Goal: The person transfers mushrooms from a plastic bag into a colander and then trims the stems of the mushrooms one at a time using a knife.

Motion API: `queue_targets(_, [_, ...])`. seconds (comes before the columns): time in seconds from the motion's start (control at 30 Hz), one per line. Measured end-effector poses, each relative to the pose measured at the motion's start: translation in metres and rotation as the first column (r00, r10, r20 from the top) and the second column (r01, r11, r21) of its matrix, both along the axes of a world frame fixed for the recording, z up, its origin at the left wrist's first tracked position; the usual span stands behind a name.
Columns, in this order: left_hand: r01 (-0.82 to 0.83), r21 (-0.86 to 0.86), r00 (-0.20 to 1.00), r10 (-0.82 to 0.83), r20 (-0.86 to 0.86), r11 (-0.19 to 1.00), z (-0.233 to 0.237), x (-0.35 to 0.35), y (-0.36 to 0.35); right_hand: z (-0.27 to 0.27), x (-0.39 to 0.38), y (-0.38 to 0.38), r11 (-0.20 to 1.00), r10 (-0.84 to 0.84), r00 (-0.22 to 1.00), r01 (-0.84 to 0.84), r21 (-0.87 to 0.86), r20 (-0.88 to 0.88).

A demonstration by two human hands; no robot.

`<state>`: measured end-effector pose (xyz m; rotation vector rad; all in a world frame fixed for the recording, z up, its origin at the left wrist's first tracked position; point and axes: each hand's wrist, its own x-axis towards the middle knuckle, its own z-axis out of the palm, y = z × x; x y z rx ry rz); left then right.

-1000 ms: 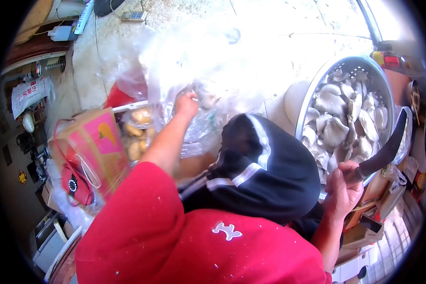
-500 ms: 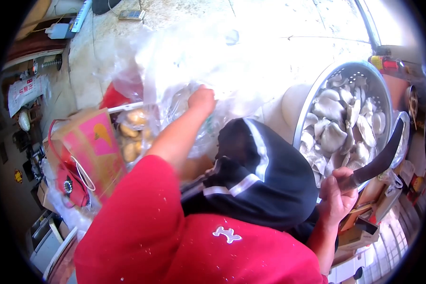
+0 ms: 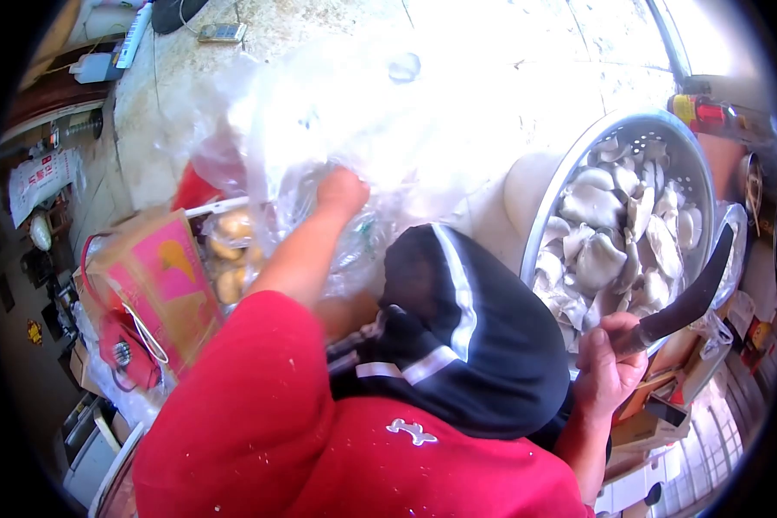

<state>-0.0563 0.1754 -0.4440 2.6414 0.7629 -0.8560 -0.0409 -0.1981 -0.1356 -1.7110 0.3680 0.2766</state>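
Observation:
My left hand is closed, knuckles up, on a clear plastic bag that spreads over the floor in front of me; its fingertips are hidden. In my right hand is the handle of a curved knife, its dark blade pointing up and to the right. Beside that hand stands a metal colander heaped with pale grey oyster mushrooms. The knife is at the colander's near right rim.
Left of my left arm sit a cardboard box and a container of potatoes. A red pouch lies by the box. My bent knee is between the bag and the colander. A phone-like object lies on the tiled floor.
My left hand has shifted slightly left and toward me with the plastic. My right hand keeps the knife in nearly the same place. The whole view has moved a little.

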Motion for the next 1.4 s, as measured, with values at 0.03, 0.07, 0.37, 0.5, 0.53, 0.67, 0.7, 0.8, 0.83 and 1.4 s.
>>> queue_targets(0.03, [0.001, 0.003, 1.000, -0.001, 0.003, 1.000, 0.005, -0.001, 0.007, 0.001, -0.001, 0.000, 1.000, 0.002, 1.000, -0.002, -0.001, 0.001])
queue_targets(0.07, [-0.102, -0.139, 0.980, 0.124, 0.157, 0.985, 0.010, -0.002, 0.016, 0.002, -0.003, 0.000, 1.000, 0.000, 1.000, 0.000, 0.003, 0.004])
queue_targets(0.37, [-0.388, -0.895, 0.509, 0.759, -0.406, -0.218, 0.136, 0.000, 0.016, 0.023, -0.019, 0.008, 0.999, 0.007, 0.995, -0.011, 0.040, 0.096])
queue_targets(0.5, [-0.193, -0.872, 0.726, 0.532, -0.436, -0.451, 0.211, 0.014, -0.013, 0.044, -0.030, 0.013, 0.997, 0.056, 0.989, -0.062, 0.038, 0.138])
queue_targets(0.53, [-0.145, -0.910, 0.789, 0.509, -0.344, -0.389, 0.238, 0.019, -0.024, 0.048, -0.034, 0.014, 0.996, 0.051, 0.991, -0.060, 0.068, 0.127])
queue_targets(0.67, [0.098, -0.991, 0.969, 0.235, 0.075, -0.087, 0.332, 0.033, -0.068, 0.074, -0.048, 0.015, 0.980, 0.097, 0.978, -0.126, 0.154, 0.182])
queue_targets(0.7, [0.287, -0.948, 0.943, 0.134, 0.306, 0.141, 0.356, 0.033, -0.084, 0.082, -0.050, 0.015, 0.971, 0.099, 0.978, -0.135, 0.198, 0.182])
queue_targets(0.8, [0.219, -0.941, 0.975, -0.090, 0.203, 0.257, 0.377, 0.036, -0.119, 0.085, -0.052, 0.012, 0.983, 0.107, 0.969, -0.136, 0.120, 0.222])
queue_targets(0.83, [0.239, -0.937, 0.970, -0.113, 0.216, 0.254, 0.371, 0.040, -0.124, 0.084, -0.053, 0.009, 0.962, 0.053, 0.978, -0.105, 0.251, 0.203])
queue_targets(1.4, [-0.013, -0.991, 0.987, 0.163, 0.009, 0.133, 0.341, 0.026, -0.112, 0.070, -0.075, -0.021, 0.980, 0.084, 0.982, -0.112, 0.162, 0.169])
